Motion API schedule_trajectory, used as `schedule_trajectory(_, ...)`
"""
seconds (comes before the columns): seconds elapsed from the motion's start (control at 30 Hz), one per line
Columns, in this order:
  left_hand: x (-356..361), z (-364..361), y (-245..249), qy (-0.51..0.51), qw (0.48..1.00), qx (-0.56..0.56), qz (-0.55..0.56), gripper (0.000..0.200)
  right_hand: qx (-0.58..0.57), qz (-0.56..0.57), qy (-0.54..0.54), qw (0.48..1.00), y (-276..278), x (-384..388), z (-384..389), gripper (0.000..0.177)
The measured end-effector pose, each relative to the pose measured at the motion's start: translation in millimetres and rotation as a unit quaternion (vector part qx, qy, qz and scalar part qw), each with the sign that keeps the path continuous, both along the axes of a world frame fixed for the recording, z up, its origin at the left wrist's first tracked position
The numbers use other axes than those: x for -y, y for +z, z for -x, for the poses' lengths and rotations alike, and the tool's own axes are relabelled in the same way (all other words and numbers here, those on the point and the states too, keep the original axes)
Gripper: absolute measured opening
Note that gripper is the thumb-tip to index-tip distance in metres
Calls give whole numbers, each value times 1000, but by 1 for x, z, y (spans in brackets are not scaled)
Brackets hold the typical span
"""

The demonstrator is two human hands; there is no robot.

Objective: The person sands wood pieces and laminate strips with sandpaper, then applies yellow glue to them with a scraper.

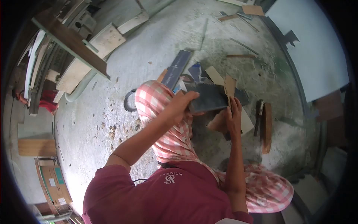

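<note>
Dark grey board [210,99], head view: held above the lap at centre of scene, approx level. Left hand [181,104] is clenched round its left end, fingertips [193,96] hooked over the far edge. Right hand [233,117] sits at the board's right end, fingers up against a tan strip [230,86]; can't tell if it grips. Concrete floor [112,112] w/ wood scraps lies beyond.

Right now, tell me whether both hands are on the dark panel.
Yes, the left hand grips the dark panel at one end and the right hand is on its other end.
</note>
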State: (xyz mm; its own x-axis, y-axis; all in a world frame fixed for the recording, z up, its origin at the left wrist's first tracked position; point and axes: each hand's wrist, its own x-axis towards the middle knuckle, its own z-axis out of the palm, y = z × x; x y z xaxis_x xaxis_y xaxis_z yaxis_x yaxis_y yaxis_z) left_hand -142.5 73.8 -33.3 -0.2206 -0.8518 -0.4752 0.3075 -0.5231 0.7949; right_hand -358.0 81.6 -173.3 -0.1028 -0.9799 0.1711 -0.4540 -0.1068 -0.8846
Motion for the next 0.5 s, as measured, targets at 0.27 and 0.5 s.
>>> schedule_trajectory(0.27,-4,-16,68,-32,995,95,27,50,-3,51,-34,998,36,-14,-18,37)
schedule_trajectory(0.5,2,-44,121,-8,999,43,-6,45,32,102,4,994,76,-25,-39,41)
